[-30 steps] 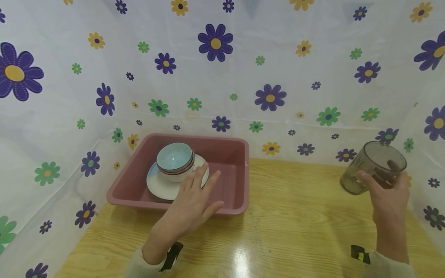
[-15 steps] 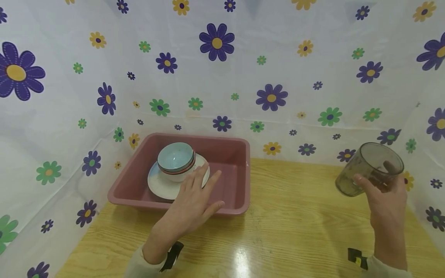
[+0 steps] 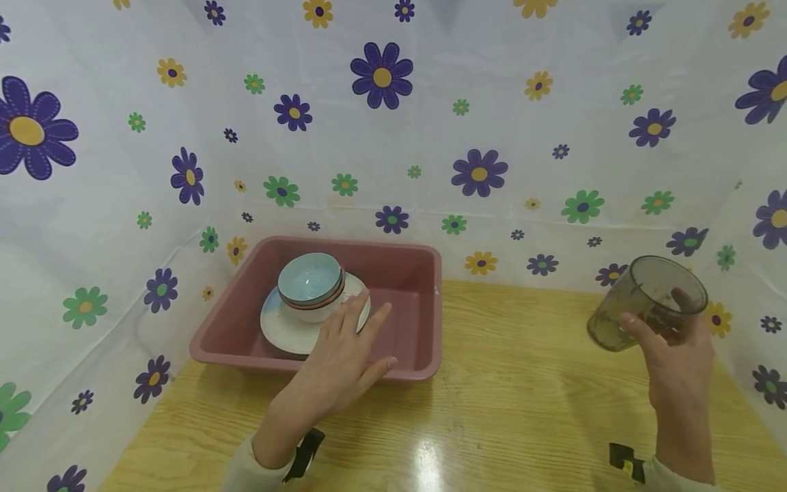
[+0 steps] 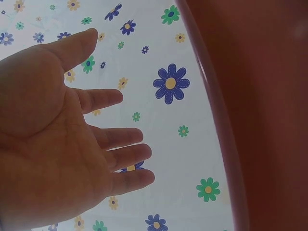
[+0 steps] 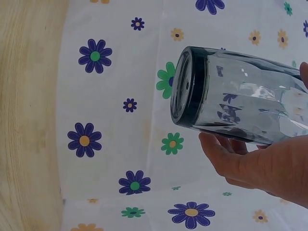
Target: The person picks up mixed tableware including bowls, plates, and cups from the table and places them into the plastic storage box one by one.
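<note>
My right hand [image 3: 679,372] grips a smoky clear drinking glass [image 3: 642,301], tilted and held above the right side of the table. In the right wrist view the glass [image 5: 245,94] shows its thick dark base, with fingers curled beneath it. My left hand [image 3: 338,355] hovers over the front rim of the pink basin [image 3: 408,256] with its fingers spread and nothing in them. The left wrist view shows that palm [image 4: 53,125] bare beside the basin wall. Inside the basin, a stack of small bowls [image 3: 310,280] with a pale blue one on top rests on a white plate [image 3: 289,335].
The wooden table [image 3: 504,383] stretches right of and in front of the basin. A white flower-printed sheet [image 3: 430,130] rises behind it and along both sides.
My right hand has moved slightly left and down with the glass, which leans a little more. The left hand, basin and dishes stay as they were.
</note>
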Tool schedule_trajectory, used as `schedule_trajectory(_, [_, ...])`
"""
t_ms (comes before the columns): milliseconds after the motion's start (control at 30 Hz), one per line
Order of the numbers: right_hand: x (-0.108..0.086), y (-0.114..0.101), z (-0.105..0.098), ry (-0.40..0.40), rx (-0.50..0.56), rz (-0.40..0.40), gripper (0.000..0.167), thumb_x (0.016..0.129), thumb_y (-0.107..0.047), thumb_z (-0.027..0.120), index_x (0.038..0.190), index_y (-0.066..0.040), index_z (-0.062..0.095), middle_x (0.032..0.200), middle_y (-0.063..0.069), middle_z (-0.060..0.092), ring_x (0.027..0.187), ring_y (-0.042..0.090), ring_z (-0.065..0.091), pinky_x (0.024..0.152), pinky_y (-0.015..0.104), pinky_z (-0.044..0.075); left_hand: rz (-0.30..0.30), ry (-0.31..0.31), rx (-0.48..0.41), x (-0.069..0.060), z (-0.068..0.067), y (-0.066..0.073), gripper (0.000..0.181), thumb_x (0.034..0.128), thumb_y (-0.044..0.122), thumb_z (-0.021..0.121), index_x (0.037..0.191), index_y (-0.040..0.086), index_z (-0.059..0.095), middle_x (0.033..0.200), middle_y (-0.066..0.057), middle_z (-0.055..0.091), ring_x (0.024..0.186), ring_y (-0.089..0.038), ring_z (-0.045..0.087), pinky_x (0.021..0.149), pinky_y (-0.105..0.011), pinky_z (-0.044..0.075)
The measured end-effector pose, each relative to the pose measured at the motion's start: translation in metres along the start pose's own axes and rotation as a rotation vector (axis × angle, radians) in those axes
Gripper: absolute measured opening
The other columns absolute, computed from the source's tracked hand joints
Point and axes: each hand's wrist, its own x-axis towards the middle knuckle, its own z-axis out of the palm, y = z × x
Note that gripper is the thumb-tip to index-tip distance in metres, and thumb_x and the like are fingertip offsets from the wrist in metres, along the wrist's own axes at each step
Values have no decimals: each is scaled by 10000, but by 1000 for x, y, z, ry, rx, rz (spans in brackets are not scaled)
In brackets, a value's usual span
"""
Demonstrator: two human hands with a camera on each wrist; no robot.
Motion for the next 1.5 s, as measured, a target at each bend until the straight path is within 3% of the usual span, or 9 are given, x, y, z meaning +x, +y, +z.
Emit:
schedule_trajectory(200, [-4,-2,4,-4,16,-32,749,849,-21,765,1471,-267,428,1274,-50,524,1121,119,477,1149,403,311,6,8,2,-1,0,0,692,956,409,637,1497,72,370,1548,-285,245,1403,-446,269,1117,-612,301])
schedule_trajectory(400, [-7,-1,9,-23,60,-101,713,826,55,755,1430,-216,490,1218,-19,551,1081,146,492,851,158,456,3,8,0,-1,0,-1,688,959,410,630,1499,74,368,1548,-287,244,1401,-448,273,1119,-611,300])
schedule_trajectory(533, [-8,0,10,-27,69,-138,700,819,85,745,1416,-197,510,1184,-15,568,1042,154,496,755,112,461,0,9,0,-1,0,-1,687,958,409,633,1497,74,371,1548,-285,245,1397,-448,277,1113,-611,307])
schedule_trajectory(867, [-12,2,15,-42,28,-183,717,809,89,749,1424,-181,499,1184,-18,575,1023,167,475,755,155,442,2,7,12,-1,0,0,690,962,419,624,1498,69,367,1543,-291,247,1385,-472,291,1113,-615,305])
schedule_trajectory(1067, [-17,-1,20,-66,67,-187,719,801,119,734,1423,-143,484,1129,2,589,985,168,496,745,148,459,5,13,3,-1,-2,0,684,968,413,614,1503,72,359,1549,-283,249,1395,-459,290,1111,-614,310])
schedule_trajectory(1233, [-23,-5,24,-94,129,-188,709,797,165,700,1406,-127,487,1103,18,602,974,172,504,736,149,477,31,49,-19,2,-2,0,665,961,382,635,1487,65,381,1544,-270,273,1392,-434,318,1115,-599,323])
schedule_trajectory(1500, [-34,-11,31,-185,130,-250,699,798,200,669,1405,-105,506,1165,56,574,1008,185,536,748,148,505,94,131,-69,4,-3,1,607,959,315,640,1458,58,407,1521,-254,329,1318,-424,431,1089,-561,381])
